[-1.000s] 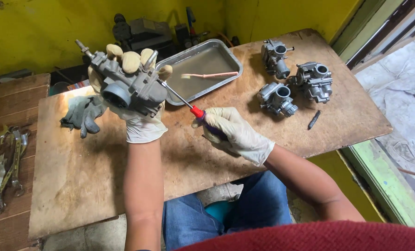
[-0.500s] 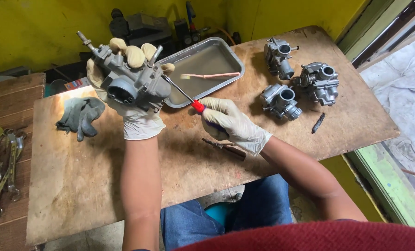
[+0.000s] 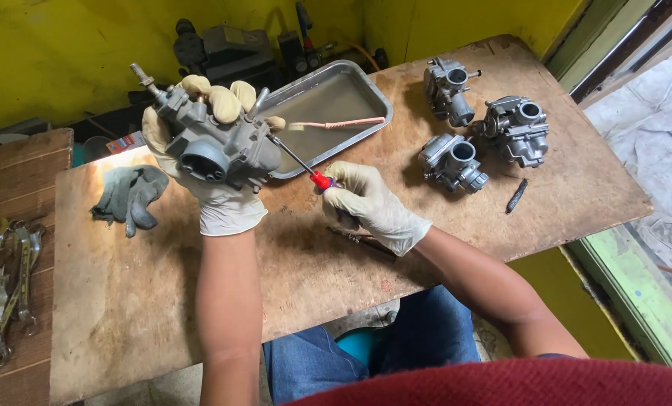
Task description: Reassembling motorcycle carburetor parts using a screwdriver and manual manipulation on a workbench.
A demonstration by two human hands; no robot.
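My left hand [image 3: 219,199], in a pale glove, holds a grey metal carburetor [image 3: 212,139] up above the wooden table [image 3: 163,293]. My right hand [image 3: 370,204], also gloved, grips a screwdriver [image 3: 306,169] with a red collar. Its thin shaft runs up and left, and the tip touches the carburetor's right side. A small dark tool [image 3: 362,242] lies on the table just under my right wrist.
A metal tray [image 3: 328,101] with a pink toothbrush [image 3: 339,123] across it sits behind the hands. Three more carburetors [image 3: 456,162] stand at the right, next to a small dark part [image 3: 516,195]. Grey gloves [image 3: 129,195] lie at left; wrenches [image 3: 5,293] on a side bench.
The carburetor and both hands have stayed nearly in place. The screwdriver tip has remained against the carburetor's side, and my view has shifted slightly.
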